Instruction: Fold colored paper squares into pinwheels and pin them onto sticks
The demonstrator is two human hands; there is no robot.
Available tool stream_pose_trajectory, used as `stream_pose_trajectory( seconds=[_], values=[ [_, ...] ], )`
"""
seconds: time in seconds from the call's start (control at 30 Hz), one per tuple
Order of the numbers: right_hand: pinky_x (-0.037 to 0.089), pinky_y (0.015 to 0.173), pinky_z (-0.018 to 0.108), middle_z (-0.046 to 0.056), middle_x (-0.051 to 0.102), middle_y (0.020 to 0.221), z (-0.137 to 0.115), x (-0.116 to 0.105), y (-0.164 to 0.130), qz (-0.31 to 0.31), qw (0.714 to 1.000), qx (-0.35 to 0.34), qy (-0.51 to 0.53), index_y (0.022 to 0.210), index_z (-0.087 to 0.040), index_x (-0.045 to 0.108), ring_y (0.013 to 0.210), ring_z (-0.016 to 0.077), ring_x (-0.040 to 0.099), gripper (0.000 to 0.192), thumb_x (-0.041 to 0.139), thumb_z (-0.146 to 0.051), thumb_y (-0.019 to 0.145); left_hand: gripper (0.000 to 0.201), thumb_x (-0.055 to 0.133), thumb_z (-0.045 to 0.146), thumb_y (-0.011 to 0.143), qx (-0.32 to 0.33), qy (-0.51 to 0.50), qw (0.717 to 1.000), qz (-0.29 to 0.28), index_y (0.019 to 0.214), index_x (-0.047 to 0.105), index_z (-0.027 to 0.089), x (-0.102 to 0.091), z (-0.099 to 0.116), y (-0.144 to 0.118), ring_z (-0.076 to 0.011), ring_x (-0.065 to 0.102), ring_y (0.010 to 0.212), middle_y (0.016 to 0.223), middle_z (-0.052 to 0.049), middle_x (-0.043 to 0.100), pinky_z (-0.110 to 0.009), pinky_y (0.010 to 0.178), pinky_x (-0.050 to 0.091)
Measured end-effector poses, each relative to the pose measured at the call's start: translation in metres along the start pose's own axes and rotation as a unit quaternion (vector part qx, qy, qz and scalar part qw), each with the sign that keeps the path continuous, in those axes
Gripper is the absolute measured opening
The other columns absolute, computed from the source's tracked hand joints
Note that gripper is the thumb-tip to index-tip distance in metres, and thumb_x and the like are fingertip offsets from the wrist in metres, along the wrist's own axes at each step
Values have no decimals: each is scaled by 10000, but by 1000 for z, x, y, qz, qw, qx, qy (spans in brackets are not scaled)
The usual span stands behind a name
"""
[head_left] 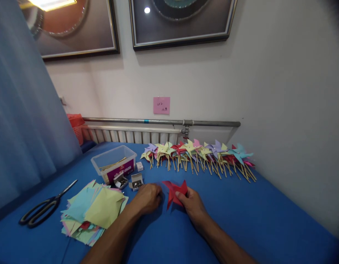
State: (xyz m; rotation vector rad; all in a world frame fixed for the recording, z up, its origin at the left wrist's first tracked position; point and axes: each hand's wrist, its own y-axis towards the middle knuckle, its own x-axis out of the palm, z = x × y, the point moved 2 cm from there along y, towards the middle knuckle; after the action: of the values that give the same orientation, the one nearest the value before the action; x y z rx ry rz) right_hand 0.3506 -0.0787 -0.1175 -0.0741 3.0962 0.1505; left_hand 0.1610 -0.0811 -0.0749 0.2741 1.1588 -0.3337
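Note:
A red paper pinwheel [175, 193] is pinched between the thumb and fingers of my right hand [192, 204], just above the blue cloth. No stick shows on it. My left hand [150, 198] is closed beside the pinwheel, apart from it, with its fingers curled under; whatever they may hold is hidden. Close to the left hand stand two small open boxes of metal pins, one box [137, 182] nearer and another box [120, 181] further left. A stack of cut paper squares [103, 209] in yellow, blue and other colours lies left of my left forearm.
Black-handled scissors [47, 207] lie at the left. A clear plastic tub [114, 161] holds wooden sticks, with a small white box [139, 166] beside it. Several finished pinwheels [191, 150] on sticks line the back, before a radiator [131, 135]. A blue curtain [23, 110] hangs left.

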Motion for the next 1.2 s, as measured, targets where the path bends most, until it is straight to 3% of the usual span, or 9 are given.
stream_pose_trajectory(
  seconds=[0.2, 0.37, 0.77, 1.2],
  values=[
    [442, 625, 277, 28, 686, 750, -5, 2, -4, -9, 1000, 10, 12, 865, -152, 681, 638, 161, 563, 310, 659, -421, 713, 234, 528, 102, 733, 49, 1, 999, 14, 844, 710, 197, -4, -5, 0, -197, 636, 845, 887, -59, 716, -266, 738, 417],
    [441, 614, 276, 29, 687, 737, -1, 0, -2, -4, 1000, 11, -5, 836, -157, 673, 638, 167, 567, 296, 651, -423, 709, 209, 524, 136, 771, 83, 32, 996, 4, 838, 712, 200, -4, -3, -1, -201, 637, 823, 909, -66, 710, -278, 712, 414],
    [485, 656, 298, 52, 727, 774, 3, 0, 1, -4, 1000, 4, -11, 882, -149, 695, 699, 200, 630, 314, 651, -419, 727, 214, 462, 162, 878, 37, 128, 991, -5, 866, 676, 169, -1, 10, 2, -210, 650, 841, 922, -105, 691, -287, 732, 459],
    [491, 692, 318, 51, 727, 794, -8, 1, -4, -1, 1000, 6, 17, 879, -156, 687, 711, 207, 628, 303, 659, -417, 726, 231, 431, 169, 893, 20, 124, 992, -5, 931, 656, 131, 6, 4, 3, -283, 658, 900, 967, -176, 678, -369, 778, 465]
  ],
)
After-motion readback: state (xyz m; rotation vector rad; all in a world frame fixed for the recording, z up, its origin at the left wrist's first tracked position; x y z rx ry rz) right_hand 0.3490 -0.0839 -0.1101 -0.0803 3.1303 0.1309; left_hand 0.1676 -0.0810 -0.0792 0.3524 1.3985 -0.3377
